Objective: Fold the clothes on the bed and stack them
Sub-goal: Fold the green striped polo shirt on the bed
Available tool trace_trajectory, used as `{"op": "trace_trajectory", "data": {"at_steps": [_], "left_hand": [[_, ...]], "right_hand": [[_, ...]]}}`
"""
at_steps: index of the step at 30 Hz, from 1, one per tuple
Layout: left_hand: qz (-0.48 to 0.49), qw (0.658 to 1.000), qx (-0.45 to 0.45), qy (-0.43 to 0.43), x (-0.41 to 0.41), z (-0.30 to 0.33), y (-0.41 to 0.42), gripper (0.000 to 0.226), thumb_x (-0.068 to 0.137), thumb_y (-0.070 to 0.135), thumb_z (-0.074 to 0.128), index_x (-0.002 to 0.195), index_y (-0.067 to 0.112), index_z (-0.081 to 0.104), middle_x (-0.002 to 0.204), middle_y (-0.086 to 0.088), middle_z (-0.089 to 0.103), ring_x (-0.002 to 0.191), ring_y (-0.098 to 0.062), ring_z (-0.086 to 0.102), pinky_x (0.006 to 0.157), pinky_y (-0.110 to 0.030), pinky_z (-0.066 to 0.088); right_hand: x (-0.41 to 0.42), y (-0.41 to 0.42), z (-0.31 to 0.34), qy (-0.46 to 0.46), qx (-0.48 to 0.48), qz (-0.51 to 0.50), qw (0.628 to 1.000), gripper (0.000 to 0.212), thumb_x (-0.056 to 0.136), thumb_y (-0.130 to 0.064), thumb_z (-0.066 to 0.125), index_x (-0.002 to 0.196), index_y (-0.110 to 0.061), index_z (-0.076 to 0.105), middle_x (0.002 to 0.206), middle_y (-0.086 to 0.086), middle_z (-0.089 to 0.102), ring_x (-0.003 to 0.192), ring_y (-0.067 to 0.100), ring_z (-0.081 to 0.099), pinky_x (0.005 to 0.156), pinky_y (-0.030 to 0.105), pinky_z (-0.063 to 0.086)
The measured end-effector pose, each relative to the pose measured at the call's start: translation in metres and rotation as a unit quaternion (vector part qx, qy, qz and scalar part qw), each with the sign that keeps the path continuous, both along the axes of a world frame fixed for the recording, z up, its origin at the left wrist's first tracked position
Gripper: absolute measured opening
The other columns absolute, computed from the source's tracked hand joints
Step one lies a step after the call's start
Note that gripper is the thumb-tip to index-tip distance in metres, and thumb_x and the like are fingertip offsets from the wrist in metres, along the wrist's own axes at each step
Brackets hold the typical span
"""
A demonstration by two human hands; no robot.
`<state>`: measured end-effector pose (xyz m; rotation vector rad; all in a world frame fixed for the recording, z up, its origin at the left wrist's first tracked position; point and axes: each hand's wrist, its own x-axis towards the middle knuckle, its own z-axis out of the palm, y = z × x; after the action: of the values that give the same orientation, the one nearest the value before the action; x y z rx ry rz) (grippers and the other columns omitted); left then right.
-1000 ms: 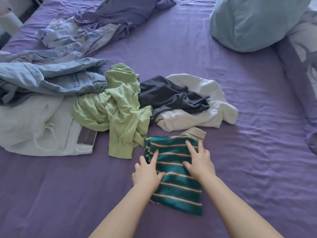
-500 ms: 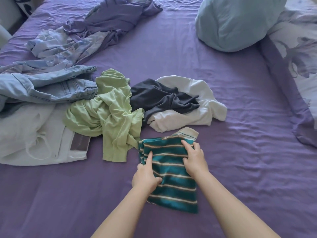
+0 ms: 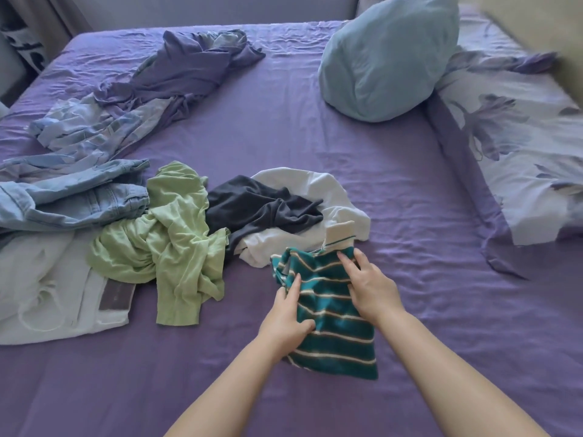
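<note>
A folded teal shirt with cream stripes (image 3: 334, 329) lies on the purple bed sheet (image 3: 410, 190) in front of me. Its cream collar (image 3: 340, 235) points away and overlaps the white garment (image 3: 331, 197). My left hand (image 3: 285, 316) rests on the shirt's left edge, forefinger straight and thumb spread over the fabric. My right hand (image 3: 370, 285) lies flat on the upper right part, fingers extended toward the collar. The shirt's top left corner is rumpled and shows a grey tag.
Unfolded clothes lie to the left: a green shirt (image 3: 170, 247), a dark grey garment (image 3: 258, 206), light jeans (image 3: 79, 200), a white item with drawstrings (image 3: 47, 288) and a purple-and-pale garment (image 3: 176, 74). A blue pillow (image 3: 385, 58) and a floral duvet (image 3: 520, 159) lie at the right.
The striped shirt has slid to the right under both hands, away from the green shirt. Its collar now overlaps the white garment, and its top left corner has bunched up.
</note>
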<state>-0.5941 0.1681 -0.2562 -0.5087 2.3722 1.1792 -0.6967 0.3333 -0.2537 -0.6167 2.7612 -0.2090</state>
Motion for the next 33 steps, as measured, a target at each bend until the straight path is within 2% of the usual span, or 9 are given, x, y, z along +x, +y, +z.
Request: {"op": "trace_trajectory", "data": {"at_steps": [6,12,16,20,23,25,28,30,33], "left_hand": [[-0.024,0.998,0.062,-0.003,-0.067,0.007,0.079,0.094,0.085,0.022,0.057,0.148,0.041,-0.010,0.152,0.014,0.007,0.109,-0.005,0.038,0.089,-0.023,0.043],[-0.039,0.995,0.092,0.006,-0.128,-0.001,0.163,0.094,0.085,0.014,0.056,0.148,0.041,-0.008,0.156,0.015,-0.004,0.130,-0.012,0.036,0.095,-0.026,0.043],[-0.042,0.996,0.080,0.017,-0.157,-0.014,0.203,0.093,0.086,0.010,0.055,0.148,0.042,-0.006,0.157,0.016,-0.009,0.130,-0.015,0.038,0.094,-0.032,0.047],[-0.011,1.000,-0.002,-0.014,-0.166,-0.032,0.224,0.086,0.087,0.008,0.051,0.150,0.039,0.000,0.157,0.008,-0.016,0.129,-0.024,0.040,0.089,-0.036,0.049],[0.012,0.989,-0.148,-0.024,-0.164,-0.038,0.232,0.080,0.088,0.015,0.050,0.151,0.031,0.002,0.156,-0.006,-0.021,0.143,-0.029,0.010,0.109,-0.037,0.030],[-0.063,0.965,-0.255,0.009,-0.165,-0.039,0.232,0.078,0.092,0.025,0.046,0.151,0.027,-0.004,0.155,-0.010,-0.024,0.145,-0.028,-0.010,0.117,-0.044,0.006],[-0.246,0.899,-0.346,0.105,-0.177,-0.040,0.230,0.074,0.097,0.034,0.039,0.151,0.021,-0.010,0.154,-0.010,-0.028,0.141,-0.031,-0.027,0.113,-0.054,-0.015],[-0.325,0.866,-0.358,0.123,-0.188,-0.042,0.230,0.076,0.096,0.046,0.038,0.151,0.015,-0.005,0.157,-0.009,-0.021,0.137,-0.028,-0.033,0.110,-0.054,-0.023],[-0.374,0.842,-0.384,0.055,-0.199,-0.051,0.224,0.095,0.088,0.069,0.031,0.150,0.009,-0.006,0.157,-0.012,-0.018,0.141,-0.027,-0.029,0.110,-0.056,-0.022]], "right_hand": [[-0.067,0.083,0.012,0.013,0.035,-0.020,0.999,0.071,0.093,-0.010,0.046,0.150,-0.031,0.009,0.157,0.001,0.010,0.121,0.025,0.044,0.079,0.037,0.046],[-0.129,0.166,0.006,0.005,0.089,-0.023,0.996,0.076,0.091,-0.006,0.049,0.149,-0.035,0.009,0.156,0.000,0.007,0.121,0.025,0.042,0.077,0.036,0.046],[-0.164,0.203,-0.004,-0.002,0.090,-0.026,0.996,0.077,0.092,-0.005,0.049,0.149,-0.037,0.008,0.157,-0.002,0.007,0.124,0.025,0.041,0.079,0.037,0.048],[-0.177,0.219,-0.024,-0.039,0.060,-0.024,0.997,0.072,0.095,-0.013,0.048,0.149,-0.037,0.007,0.159,-0.003,-0.003,0.124,0.027,0.038,0.084,0.039,0.048],[-0.170,0.222,-0.040,-0.024,0.068,-0.025,0.997,0.073,0.094,-0.021,0.049,0.151,-0.033,0.004,0.158,0.001,-0.014,0.135,0.028,0.024,0.096,0.039,0.043],[-0.161,0.221,-0.049,0.000,0.094,0.005,0.996,0.072,0.094,-0.032,0.047,0.151,-0.031,0.003,0.158,0.007,-0.014,0.144,0.029,0.007,0.109,0.041,0.029],[-0.152,0.216,-0.059,-0.007,0.120,0.072,0.990,0.071,0.095,-0.049,0.039,0.151,-0.032,-0.001,0.159,0.006,-0.014,0.146,0.027,-0.009,0.116,0.047,0.008],[-0.151,0.213,-0.066,-0.021,0.135,0.103,0.985,0.070,0.094,-0.056,0.031,0.150,-0.033,-0.004,0.159,0.005,-0.014,0.145,0.027,-0.013,0.116,0.050,0.000],[-0.151,0.215,-0.076,-0.038,0.152,0.119,0.980,0.074,0.092,-0.065,0.022,0.150,-0.032,-0.009,0.158,0.004,-0.016,0.144,0.027,-0.020,0.115,0.054,-0.007]]}}
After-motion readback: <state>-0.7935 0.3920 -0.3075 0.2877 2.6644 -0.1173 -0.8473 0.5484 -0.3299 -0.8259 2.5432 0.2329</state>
